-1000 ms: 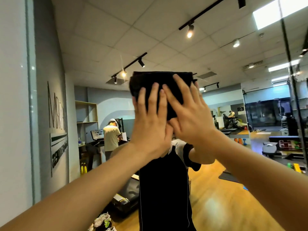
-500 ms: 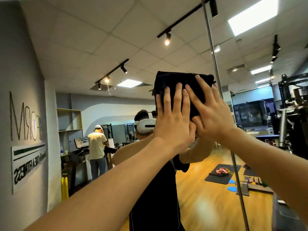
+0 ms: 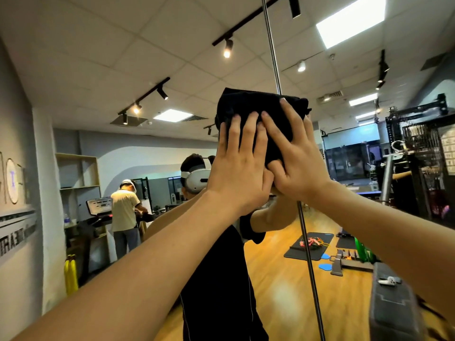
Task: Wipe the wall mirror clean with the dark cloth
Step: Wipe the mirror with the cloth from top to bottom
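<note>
Mirror glass (image 3: 307,70) fills the head view, and the dark cloth (image 3: 261,112) is spread flat against it high up, just where a vertical metal seam strip (image 3: 272,45) divides two panels. The likeliest trouble, as I judge it, is that the cloth catches on that strip or bunches as it crosses it, leaving a smeared or missed band beside the joint. Since nothing pinches the cloth, an uneven push could also let it slide out from under the palms and drop. Pressing hard at full reach on a wall panel may also flex the glass. The left hand (image 3: 236,168) lies with fingers straight and together, pressing the cloth's lower left part. The right hand (image 3: 298,163) is spread wider, its fingers fanned across the cloth's right half, its thumb tucked against the left hand. Neither curls round the fabric; both flatten it. Both forearms rise steeply from the bottom corners, wrists bent back, elbows nearly straight.
</note>
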The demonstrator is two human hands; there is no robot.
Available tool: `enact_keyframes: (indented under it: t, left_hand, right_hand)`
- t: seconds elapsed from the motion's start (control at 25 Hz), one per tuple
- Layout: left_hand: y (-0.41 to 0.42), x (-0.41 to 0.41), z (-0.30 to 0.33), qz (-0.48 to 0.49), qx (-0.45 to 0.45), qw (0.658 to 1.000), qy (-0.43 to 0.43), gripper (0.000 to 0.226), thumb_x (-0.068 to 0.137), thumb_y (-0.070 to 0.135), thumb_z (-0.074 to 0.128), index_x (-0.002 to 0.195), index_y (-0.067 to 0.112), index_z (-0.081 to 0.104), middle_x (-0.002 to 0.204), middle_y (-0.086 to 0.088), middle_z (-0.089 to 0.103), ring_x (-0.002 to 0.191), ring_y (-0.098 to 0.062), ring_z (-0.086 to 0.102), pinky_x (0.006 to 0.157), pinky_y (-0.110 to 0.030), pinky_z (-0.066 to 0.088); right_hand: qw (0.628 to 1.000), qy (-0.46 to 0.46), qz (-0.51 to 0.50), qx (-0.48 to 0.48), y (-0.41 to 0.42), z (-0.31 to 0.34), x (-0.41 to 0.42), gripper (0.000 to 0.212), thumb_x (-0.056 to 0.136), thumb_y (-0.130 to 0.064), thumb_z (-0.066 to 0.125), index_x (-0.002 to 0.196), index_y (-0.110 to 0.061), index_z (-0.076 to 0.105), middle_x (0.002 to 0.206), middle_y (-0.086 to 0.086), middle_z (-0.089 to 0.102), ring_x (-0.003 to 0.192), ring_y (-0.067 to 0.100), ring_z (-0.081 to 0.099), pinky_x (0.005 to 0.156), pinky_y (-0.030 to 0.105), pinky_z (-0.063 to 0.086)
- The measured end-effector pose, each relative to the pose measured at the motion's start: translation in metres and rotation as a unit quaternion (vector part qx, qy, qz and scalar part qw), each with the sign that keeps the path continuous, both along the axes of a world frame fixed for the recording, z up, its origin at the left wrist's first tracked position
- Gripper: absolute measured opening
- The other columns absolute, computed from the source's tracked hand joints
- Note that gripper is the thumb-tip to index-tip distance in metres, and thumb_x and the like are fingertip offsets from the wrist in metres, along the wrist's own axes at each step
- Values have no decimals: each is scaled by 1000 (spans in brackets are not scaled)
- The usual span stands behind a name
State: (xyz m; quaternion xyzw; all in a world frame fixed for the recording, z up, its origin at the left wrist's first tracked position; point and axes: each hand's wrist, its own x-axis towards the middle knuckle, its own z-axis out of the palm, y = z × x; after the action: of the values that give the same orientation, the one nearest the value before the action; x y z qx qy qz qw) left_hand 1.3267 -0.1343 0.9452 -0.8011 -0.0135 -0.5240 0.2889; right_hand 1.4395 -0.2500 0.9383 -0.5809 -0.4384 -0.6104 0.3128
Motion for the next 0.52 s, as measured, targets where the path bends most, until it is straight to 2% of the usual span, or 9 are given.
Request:
enact_keyframes:
  t: [0.08, 0.32, 0.52]
  left_hand:
    - [7, -8, 1, 0, 7, 1000, 9, 77, 88, 41, 28, 156, 4, 21, 162, -16, 16, 150, -39, 14, 123, -56, 15]
    - [48, -45, 2, 11, 11, 1000, 10, 77, 88, 41, 26, 156, 5, 25, 162, -17, 18, 150, -38, 15, 123, -55, 15]
    - [120, -109, -3, -7, 1, 1000, -2, 73, 90, 37, 40, 155, 5, 28, 161, -16, 23, 149, -37, 18, 122, -54, 21]
  right_hand:
    - [1000, 1, 0, 12, 8, -2, -8, 76, 83, -34, 44, 156, -14, 39, 165, 21, 21, 147, 47, 25, 123, 58, 18]
    - [1000, 4, 8, 3, 47, -1, -46, 76, 83, -34, 44, 156, -13, 40, 165, 22, 22, 148, 45, 27, 122, 58, 19]
    - [1000, -4, 8, -18, 118, -3, -107, 77, 84, -37, 44, 157, -12, 36, 166, 23, 18, 152, 44, 21, 121, 63, 16]
